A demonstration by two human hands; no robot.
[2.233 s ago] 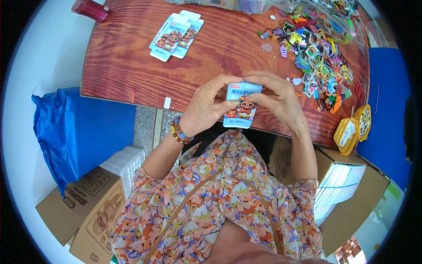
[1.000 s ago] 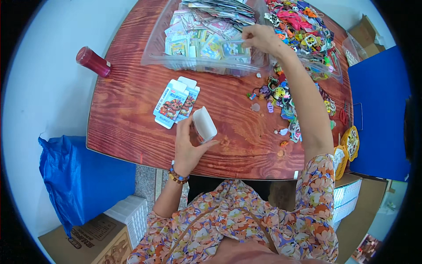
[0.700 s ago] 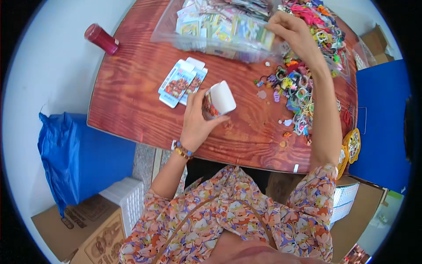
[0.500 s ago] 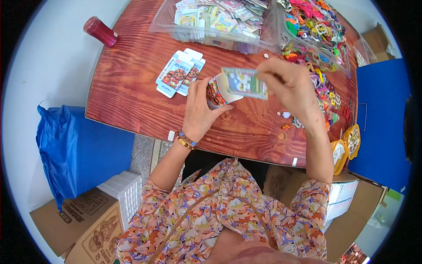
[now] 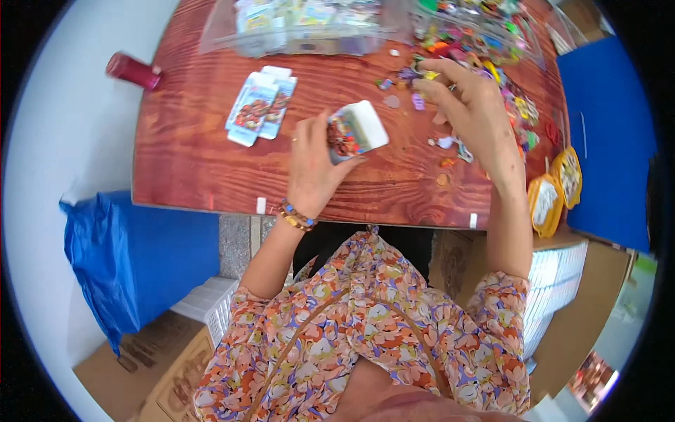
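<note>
My left hand [image 5: 313, 162], with beaded bracelets at its wrist, grips a small open printed box [image 5: 343, 135] above the table. The box's white flap stands out to the right, and something with a colored edge shows inside its mouth. My right hand [image 5: 467, 105] hovers at the left side of a spread of small colorful plastic trinkets [image 5: 522, 109], thumb and forefinger apart, nothing plainly between them. A purple trinket [image 5: 418, 102] lies just left of its fingers. Two flat light-blue boxes [image 5: 254, 105] overlap on the table left of my left hand.
At the far edge stand a clear bin of cards [image 5: 309, 48] and a clear bin of trinkets [image 5: 467, 32]. A red cup [image 5: 133, 70] lies at the far left. Yellow baskets [image 5: 545, 204] and a blue panel [image 5: 608, 141] flank the right edge; a blue bag [image 5: 105, 267] stands lower left.
The card has left my right hand, which has moved toward the trinkets with fingers apart. The small box is still in my left hand, its mouth now in plain sight. The whole view has shifted.
</note>
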